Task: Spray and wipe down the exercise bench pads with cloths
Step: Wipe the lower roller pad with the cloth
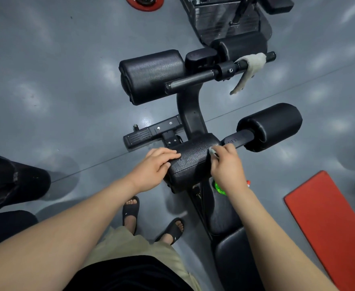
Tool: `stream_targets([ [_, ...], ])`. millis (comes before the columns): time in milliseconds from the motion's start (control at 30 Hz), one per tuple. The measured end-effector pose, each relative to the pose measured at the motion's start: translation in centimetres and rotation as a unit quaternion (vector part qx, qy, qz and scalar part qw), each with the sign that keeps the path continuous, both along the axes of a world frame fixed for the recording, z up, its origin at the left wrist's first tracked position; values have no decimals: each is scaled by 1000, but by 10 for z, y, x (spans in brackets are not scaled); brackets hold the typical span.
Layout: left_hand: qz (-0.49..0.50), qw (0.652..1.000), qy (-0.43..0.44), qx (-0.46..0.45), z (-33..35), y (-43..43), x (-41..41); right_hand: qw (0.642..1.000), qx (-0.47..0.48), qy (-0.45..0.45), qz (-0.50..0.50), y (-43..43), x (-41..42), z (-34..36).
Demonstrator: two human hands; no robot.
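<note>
A black exercise bench runs up the middle of the head view. My left hand rests flat on the left side of the near roller pad, fingers straight. My right hand grips a small grey cloth against the same pad's right end. A second pale cloth hangs over the bench's upper handle bar. A green spray bottle with a red tip lies on the seat pad, mostly hidden under my right wrist. Two more roller pads sit at left and right.
A red mat lies on the grey floor at the right. A red weight plate is at the top edge. Dark objects sit at the far left. My sandalled feet stand left of the bench.
</note>
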State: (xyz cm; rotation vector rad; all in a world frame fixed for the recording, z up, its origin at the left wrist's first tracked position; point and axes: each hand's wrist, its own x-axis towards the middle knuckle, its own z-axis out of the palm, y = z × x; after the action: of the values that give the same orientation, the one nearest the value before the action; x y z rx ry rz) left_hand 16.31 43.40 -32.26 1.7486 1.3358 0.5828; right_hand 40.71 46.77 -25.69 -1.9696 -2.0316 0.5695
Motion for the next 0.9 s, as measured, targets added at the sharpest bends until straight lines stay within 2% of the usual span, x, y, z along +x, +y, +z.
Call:
stream_targets([
  [200, -3, 1000, 2, 13, -1, 2, -3, 999, 12, 21, 43, -19, -26, -5],
  [433, 52, 998, -19, 6, 3, -1, -9, 995, -4, 39, 89, -34, -49, -6],
  [700, 73, 997, -24, -30, 3, 5, -14, 991, -16, 39, 130, -50, -71, -5],
  [900, 77, 996, -29, -41, 1, 17, -11, 984, -23, 78, 157, -63, -76, -4],
])
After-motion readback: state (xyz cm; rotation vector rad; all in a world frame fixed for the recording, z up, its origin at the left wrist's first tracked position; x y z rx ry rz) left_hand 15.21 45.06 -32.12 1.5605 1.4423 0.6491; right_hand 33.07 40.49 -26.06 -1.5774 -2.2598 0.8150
